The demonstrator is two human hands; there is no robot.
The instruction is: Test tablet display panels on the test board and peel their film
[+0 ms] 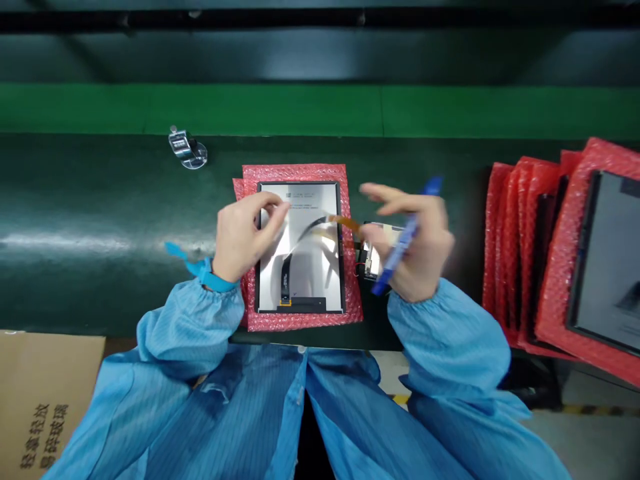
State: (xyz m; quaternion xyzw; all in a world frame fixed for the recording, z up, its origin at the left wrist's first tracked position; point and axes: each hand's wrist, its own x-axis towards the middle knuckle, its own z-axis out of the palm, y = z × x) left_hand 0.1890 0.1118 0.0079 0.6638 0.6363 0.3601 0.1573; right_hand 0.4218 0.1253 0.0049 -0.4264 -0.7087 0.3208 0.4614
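Observation:
A display panel (313,267) with a silvery back lies on red bubble wrap (300,323) in front of me. My left hand (247,233) rests over the panel's left edge, fingers curled; whether its fingertips pinch anything is hidden. To the panel's right, my right hand (413,240), blurred by motion, holds a blue pen (400,250) slanting across the palm. An orange and black flex cable (344,221) arches from the panel toward the right thumb. Beneath that hand sits a small circuit board (371,260). A second black connector strip (285,280) lies on the panel's lower left.
Several panels in red bubble wrap (505,253) are stacked at the right of the dark green table (100,200). A shiny metal and clear object (188,149) stands at the back left. A cardboard box (45,393) is at the lower left.

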